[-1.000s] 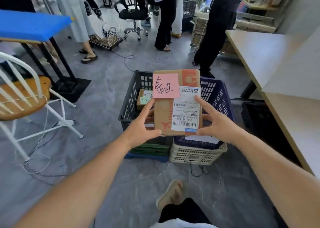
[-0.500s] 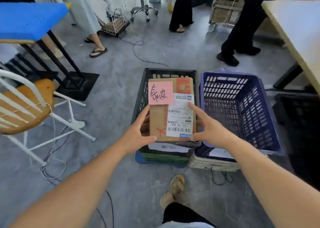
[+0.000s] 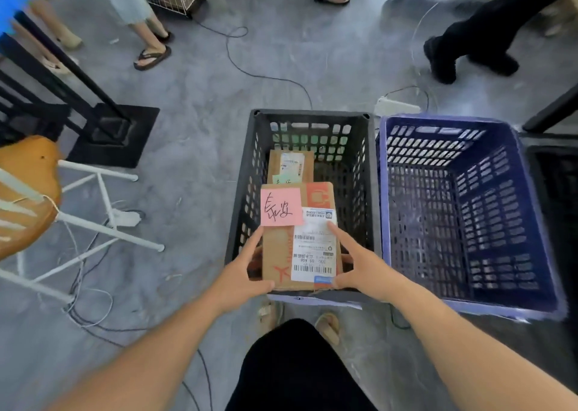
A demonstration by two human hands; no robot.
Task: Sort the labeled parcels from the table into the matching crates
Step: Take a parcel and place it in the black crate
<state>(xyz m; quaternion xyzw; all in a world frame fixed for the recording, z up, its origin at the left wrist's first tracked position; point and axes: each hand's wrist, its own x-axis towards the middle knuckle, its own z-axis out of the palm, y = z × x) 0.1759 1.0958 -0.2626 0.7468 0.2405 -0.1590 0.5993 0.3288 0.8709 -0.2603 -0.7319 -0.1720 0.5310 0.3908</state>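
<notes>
the box [image 3: 297, 238], gripped at its near end by the left hand [image 3: 244, 273] and right hand [image 3: 359, 266], has been lowered into the black crate [image 3: 309, 116] beneath them; only release seems left.

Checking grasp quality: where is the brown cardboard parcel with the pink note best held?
Its two long side edges near the close end, one hand from each side. The brown cardboard parcel is flat and broad, label up, above the black slatted crate; left hand and right hand have that grip.
</notes>
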